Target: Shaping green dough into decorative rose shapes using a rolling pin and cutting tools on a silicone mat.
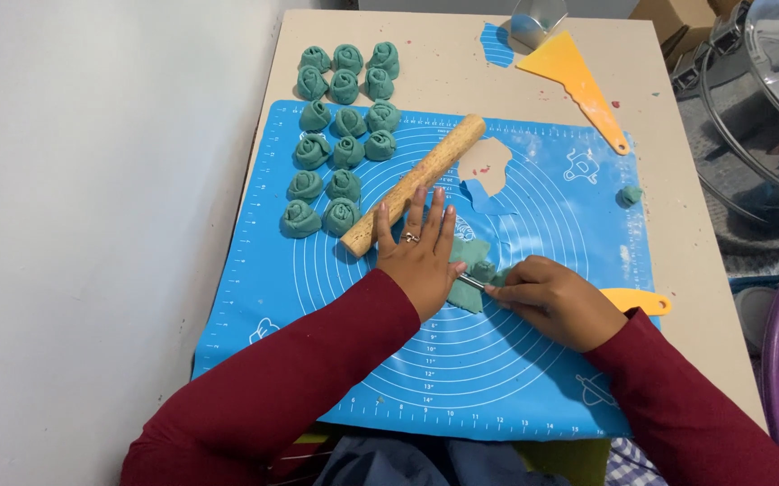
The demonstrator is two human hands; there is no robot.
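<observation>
Pale walls flank a beige desk (677, 234) covered largely by a blue silicone baking mat (515, 378) printed with concentric circles. Near the middle of the mat, a flat piece of teal dough (472, 270) lies between the person's two hands. The left hand (418, 252), wearing a ring, lies open with fingers spread, pressing flat on the dough's left part; its fingertips touch a wooden rolling pin (416, 180) lying diagonally toward the desk's far edge. The right hand (551, 297) is clenched around a thin metal tool (472, 282), its tip resting on the dough just beside the left hand. Both arms wear dark red sleeves.

Rows of teal dough rosettes (343, 144) fill the mat's far-left corner and spill onto the bare desk beyond. An orange scraper (578, 85) lies near the desk's far edge beside a metal cutter (533, 22). A small dough lump (630, 194) sits at the mat's right edge, and a yellow tool (641, 301) peeks from behind the right hand.
</observation>
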